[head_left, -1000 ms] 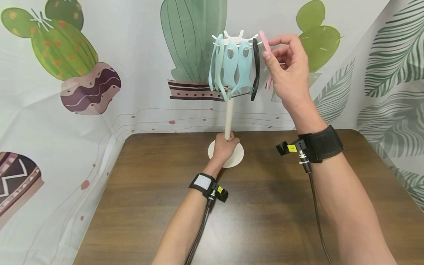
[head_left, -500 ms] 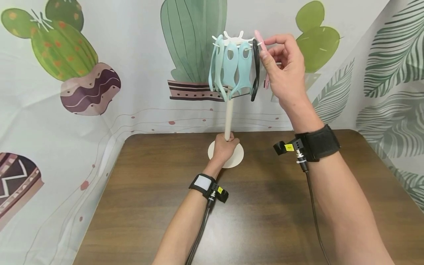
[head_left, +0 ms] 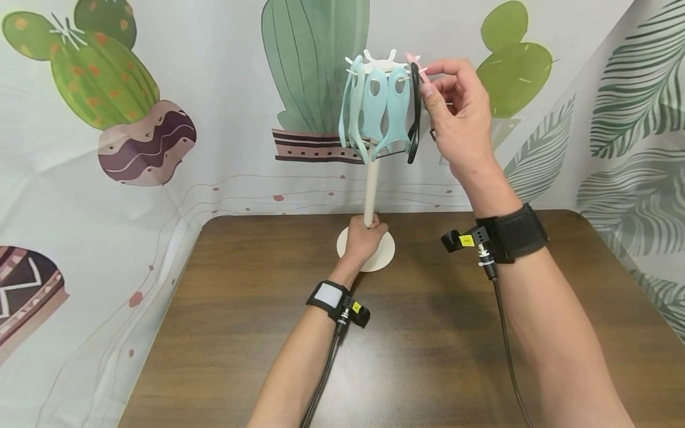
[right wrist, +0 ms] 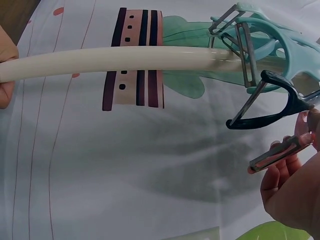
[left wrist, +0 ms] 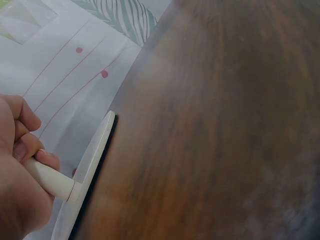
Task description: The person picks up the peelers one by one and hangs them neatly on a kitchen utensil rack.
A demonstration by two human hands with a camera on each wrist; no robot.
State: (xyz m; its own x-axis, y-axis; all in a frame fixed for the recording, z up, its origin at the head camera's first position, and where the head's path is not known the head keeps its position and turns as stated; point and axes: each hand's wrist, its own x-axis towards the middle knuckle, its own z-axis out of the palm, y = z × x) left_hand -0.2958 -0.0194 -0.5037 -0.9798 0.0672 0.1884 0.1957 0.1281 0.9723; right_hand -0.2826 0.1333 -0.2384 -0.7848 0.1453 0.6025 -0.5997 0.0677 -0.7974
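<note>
In the head view, my left hand (head_left: 361,238) grips the lower pole of a cream hanging stand (head_left: 370,193), just above its round base (head_left: 384,255). White hooks fan out at the stand's top. Several light-blue Y-shaped peelers (head_left: 374,110) and a black peeler (head_left: 414,116) hang there. My right hand (head_left: 460,110) pinches a pink peeler (head_left: 411,59) by its handle at the right-hand hooks, close beside the black one. Its blade end (right wrist: 275,161) points away from the fingers in the right wrist view. Whether a hook passes through the pink handle I cannot tell.
Brown wooden table (head_left: 267,333) under the stand. Behind it hangs a white cloth (head_left: 214,107) printed with cacti and leaves, close to the hooks. Cables (head_left: 505,333) run from both wrist straps along the forearms.
My right hand has carried the pink peeler left towards the stand, and its top end now overlaps the hooks behind the black peeler. The left hand holds still on the pole.
</note>
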